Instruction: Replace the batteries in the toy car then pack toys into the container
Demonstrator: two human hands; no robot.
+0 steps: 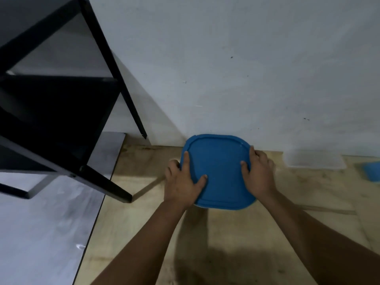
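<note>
Head view looks down along two bare forearms that reach forward over a pale wooden board (236,243) to a blue lid (219,171) close to the grey wall (226,58). The left hand (181,182) lies on the lid's left side: its forefinger and thumb spread flat over the top, while the other fingers curl round the left rim, so it grips the edge. The right hand (260,171) mirrors it on the right side, thumb lying on the top surface and fingers wrapped over the right rim, likewise clasping the lid. The lid sits between the two hands, roughly level, its raised border showing all round. A thin pale strip shows under its near edge, probably the container beneath, though the body is hidden and I cannot say whether the lid is seated.

To the right, against the wall, lies a clear plastic tub (314,161), and beyond it at the picture's edge a second blue piece (372,171), too cut off to identify. To the left stands a black metal frame (61,120), one leg resting at the board's edge, beside a grey floor (41,233).
</note>
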